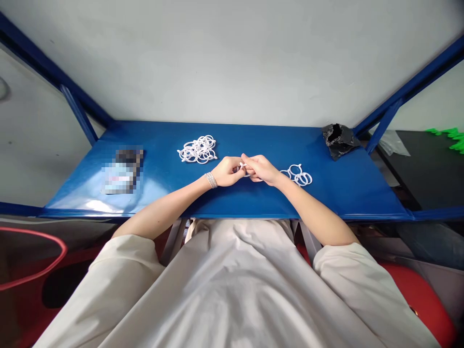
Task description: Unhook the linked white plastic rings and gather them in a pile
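Note:
Above the middle of the blue table [224, 200], my left hand [227, 171] and my right hand [261, 169] meet, fingers pinched together on a small white plastic ring [242, 165]. Fingers cover most of that ring; a bit of its white end and a curved edge show between them. A heap of white rings [197, 150] with small knobs lies beyond my left hand, to its left. Several more white rings [300, 178] rest on the table to the right, just past my right wrist.
A black crumpled plastic bag [339, 141] stands open at the table's back right. A blurred-out flat object [123, 170] lies at the left. Blue frame posts [78, 113] rise at both sides before a grey wall [232, 63]. Green pieces [451, 137] sit on a dark surface far right.

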Demonstrator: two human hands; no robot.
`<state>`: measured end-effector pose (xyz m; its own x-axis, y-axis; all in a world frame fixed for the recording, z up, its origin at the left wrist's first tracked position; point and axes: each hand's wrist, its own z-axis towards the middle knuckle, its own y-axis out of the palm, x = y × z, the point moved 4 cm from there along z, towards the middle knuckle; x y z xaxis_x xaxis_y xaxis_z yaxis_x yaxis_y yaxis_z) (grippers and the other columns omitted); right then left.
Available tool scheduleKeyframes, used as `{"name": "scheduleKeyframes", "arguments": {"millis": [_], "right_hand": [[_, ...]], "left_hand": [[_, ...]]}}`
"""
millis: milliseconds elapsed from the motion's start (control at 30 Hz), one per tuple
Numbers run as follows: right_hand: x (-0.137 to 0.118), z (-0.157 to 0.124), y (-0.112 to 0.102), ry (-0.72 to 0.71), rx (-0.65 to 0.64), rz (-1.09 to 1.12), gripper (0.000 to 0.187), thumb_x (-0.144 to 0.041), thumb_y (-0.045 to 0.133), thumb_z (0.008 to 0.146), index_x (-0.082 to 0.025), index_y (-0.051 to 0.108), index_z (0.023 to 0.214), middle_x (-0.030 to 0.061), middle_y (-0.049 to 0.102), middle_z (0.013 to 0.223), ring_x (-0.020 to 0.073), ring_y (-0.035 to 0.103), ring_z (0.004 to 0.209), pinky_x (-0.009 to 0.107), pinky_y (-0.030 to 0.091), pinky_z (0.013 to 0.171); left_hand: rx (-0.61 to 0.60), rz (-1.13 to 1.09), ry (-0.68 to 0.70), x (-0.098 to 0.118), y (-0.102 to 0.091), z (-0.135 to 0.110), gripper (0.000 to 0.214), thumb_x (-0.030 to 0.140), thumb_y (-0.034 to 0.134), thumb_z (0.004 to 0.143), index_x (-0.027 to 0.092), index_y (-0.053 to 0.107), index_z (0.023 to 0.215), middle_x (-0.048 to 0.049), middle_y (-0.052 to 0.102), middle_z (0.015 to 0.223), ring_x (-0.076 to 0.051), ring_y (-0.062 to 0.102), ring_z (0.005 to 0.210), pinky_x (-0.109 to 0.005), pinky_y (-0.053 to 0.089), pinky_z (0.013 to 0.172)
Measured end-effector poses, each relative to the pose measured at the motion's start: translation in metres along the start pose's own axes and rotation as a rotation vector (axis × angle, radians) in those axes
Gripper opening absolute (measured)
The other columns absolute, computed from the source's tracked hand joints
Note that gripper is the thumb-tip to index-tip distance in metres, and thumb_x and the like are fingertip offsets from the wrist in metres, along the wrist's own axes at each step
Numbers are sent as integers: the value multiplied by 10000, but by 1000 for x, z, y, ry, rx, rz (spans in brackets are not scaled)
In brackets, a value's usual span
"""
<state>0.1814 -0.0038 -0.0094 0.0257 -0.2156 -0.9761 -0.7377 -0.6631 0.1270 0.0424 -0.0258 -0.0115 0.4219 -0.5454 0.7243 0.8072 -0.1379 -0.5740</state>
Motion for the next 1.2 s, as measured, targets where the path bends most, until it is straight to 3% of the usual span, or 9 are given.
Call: {"name": "scheduleKeyframes", "arguments": {"millis": [100, 300, 400, 500, 600, 700, 867, 1067, 1200], "right_hand": [[1, -1, 8, -4, -19, 10, 743, -838, 801, 731, -213, 426, 591, -106, 259, 519, 32, 182, 436, 185, 200, 342], [0, -1, 9, -69, -8, -2, 805, -845, 803, 717, -224, 339, 500, -90, 242, 470, 37, 194, 422, 204, 190, 363], [1, -2, 8, -71, -29, 0, 764, -855, 759, 758, -220, 413, 512, -98, 211, 461, 49, 174, 428, 216, 203, 366], [-2, -3, 7, -110, -25, -18, 717, -848, 783, 740, -203, 513, 583, -107, 235, 471, 50, 192, 429, 216, 232, 376], [-6, -2, 2, -173, 48, -29, 688, -804, 841, 712, -204, 519, 620, -73, 388, 510, 58, 306, 417, 228, 316, 395], [-7, 0, -10, -207, 188, -130, 686, -855, 751, 765, -213, 537, 656, -28, 507, 574, 96, 436, 438, 258, 396, 422], [-9, 1, -32, -284, 436, -434, 697, -898, 578, 866, -219, 574, 707, -34, 443, 569, 117, 423, 472, 268, 354, 448], [-14, -1, -36, -294, 458, -254, 636, -861, 598, 891, -231, 635, 973, -57, 472, 646, 87, 362, 401, 264, 363, 386], [-15, 1, -34, -299, 405, -158, 583, -787, 693, 884, -207, 642, 922, -37, 555, 677, 78, 438, 387, 253, 414, 370]], "left_hand": [[-27, -82, -25, 1, -1, -2, 203, 261, 582, 786, 190, 528, 604, 19, 517, 552, -98, 389, 498, -268, 303, 516], [63, -62, 55, 14, -4, -2, 111, 234, 579, 703, 196, 560, 600, -8, 574, 579, -119, 452, 523, -289, 374, 546], [27, -101, 45, 15, -4, -2, 117, 233, 565, 720, 184, 634, 639, -34, 669, 674, -125, 501, 554, -286, 419, 566], [17, -165, 16, 10, -6, -3, 135, 267, 605, 764, 169, 669, 696, -16, 651, 651, -106, 487, 528, -263, 421, 546], [73, -226, -43, 2, -9, -2, 176, 319, 676, 815, 163, 664, 735, 16, 592, 589, -91, 472, 486, -240, 397, 510], [133, -286, -124, -5, -11, 0, 221, 375, 712, 853, 163, 668, 812, 17, 603, 615, -89, 500, 480, -228, 392, 499], [240, -389, -204, -16, -12, 2, 228, 346, 702, 836, 189, 653, 994, 46, 529, 649, -105, 494, 538, -247, 418, 550], [263, -495, -258, -31, -8, 3, 308, 237, 705, 785, 214, 624, 1081, 60, 501, 683, -109, 515, 590, -252, 456, 604], [318, -413, -322, -38, -7, 3, 282, 295, 781, 814, 191, 692, 1060, 72, 475, 609, -96, 491, 534, -254, 492, 589]]}}
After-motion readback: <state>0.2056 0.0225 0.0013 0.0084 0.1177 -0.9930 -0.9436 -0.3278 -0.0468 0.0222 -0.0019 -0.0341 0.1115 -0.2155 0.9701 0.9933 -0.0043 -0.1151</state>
